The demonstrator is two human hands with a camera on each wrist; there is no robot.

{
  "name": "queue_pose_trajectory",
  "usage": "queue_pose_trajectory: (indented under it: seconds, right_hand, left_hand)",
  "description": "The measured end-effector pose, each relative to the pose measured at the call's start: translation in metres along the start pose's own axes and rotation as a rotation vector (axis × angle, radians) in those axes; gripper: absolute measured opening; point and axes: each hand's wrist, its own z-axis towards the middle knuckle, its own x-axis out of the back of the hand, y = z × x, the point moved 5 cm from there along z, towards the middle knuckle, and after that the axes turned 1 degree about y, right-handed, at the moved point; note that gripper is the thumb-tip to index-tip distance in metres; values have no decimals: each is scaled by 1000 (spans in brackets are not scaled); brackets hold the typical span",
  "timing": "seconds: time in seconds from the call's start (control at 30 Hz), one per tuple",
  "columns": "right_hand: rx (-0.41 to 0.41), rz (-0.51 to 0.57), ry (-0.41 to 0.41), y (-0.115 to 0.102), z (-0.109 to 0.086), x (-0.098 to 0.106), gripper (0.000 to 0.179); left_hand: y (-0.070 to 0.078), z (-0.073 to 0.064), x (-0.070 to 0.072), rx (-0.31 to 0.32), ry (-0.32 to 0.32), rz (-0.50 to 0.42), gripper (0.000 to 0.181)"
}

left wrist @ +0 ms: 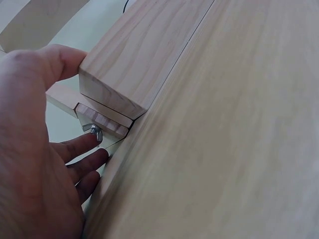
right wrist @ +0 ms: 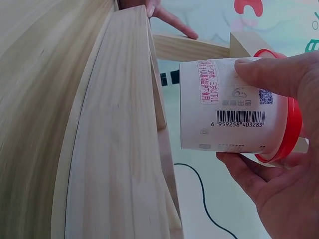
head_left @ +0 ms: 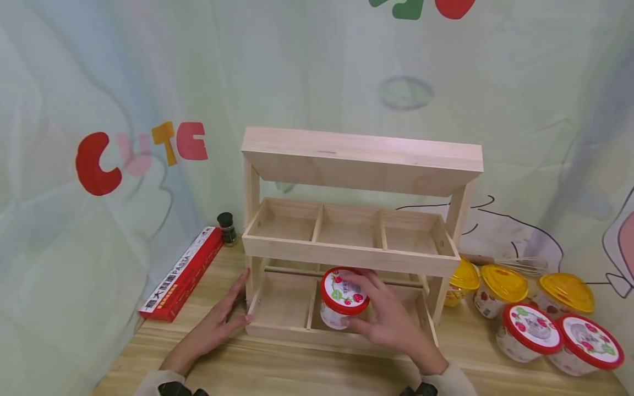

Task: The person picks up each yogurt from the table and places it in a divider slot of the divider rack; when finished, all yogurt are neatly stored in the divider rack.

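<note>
A two-tier wooden shelf [head_left: 351, 254] stands on the table, each tier divided into compartments. My right hand [head_left: 391, 316] grips a white paper tub with a red lid [head_left: 344, 291], its fingers and thumb on opposite sides. The tub is held upright over the middle compartment of the lower tier, close to the front wall; its barcode label [right wrist: 239, 117] shows in the right wrist view. At the shelf's lower left corner is my left hand [head_left: 220, 324]. Its thumb touches the tray corner [left wrist: 112, 87], and its relaxed fingers reach along the side near a wing nut [left wrist: 94, 131].
Two more red-lidded tubs [head_left: 532, 333] and several yellow-lidded tubs [head_left: 501, 291] stand right of the shelf, with a whisk [head_left: 522, 265] behind. On the left lie a red pasta box [head_left: 182, 275] and a small black-capped jar [head_left: 227, 229]. A printed curtain [head_left: 322, 71] hangs behind.
</note>
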Motion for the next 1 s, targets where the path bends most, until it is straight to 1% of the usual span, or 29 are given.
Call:
queue_pose_trajectory:
  seconds: [0.13,0.27,0.37,0.53,0.7,0.8,0.9,1.0]
  right_hand:
    - [16,8,4,-2,6,-9,78]
    - [21,44,-8,-5,12,-19,78]
    - [16,69,-30,-9,17,-26,79]
    - [-9,78,-72,-15,29,-36,79]
    - [-20,76,-101,-20,40,-45,77]
    - [-21,59,-114,-22,45,-51,77]
    - [-27,54,-130,-23,51,-57,77]
    - [-21,53,-146,-25,57,-62,76]
  left_hand:
    - [-3,0,0,8,-4,-16,96]
    - [-5,0,0,2,2,4,95]
    - [-5,-1,0,-15,15,20,95]
    - [-6,-1,-1,-38,20,-15,93]
    - [-7,-1,-1,-19,15,-43,92]
    - [-4,-1,0,-43,22,-57,92]
    - [0,-1,0,-81,32,-84,92]
    - [1,-1,0,-85,36,-88,92]
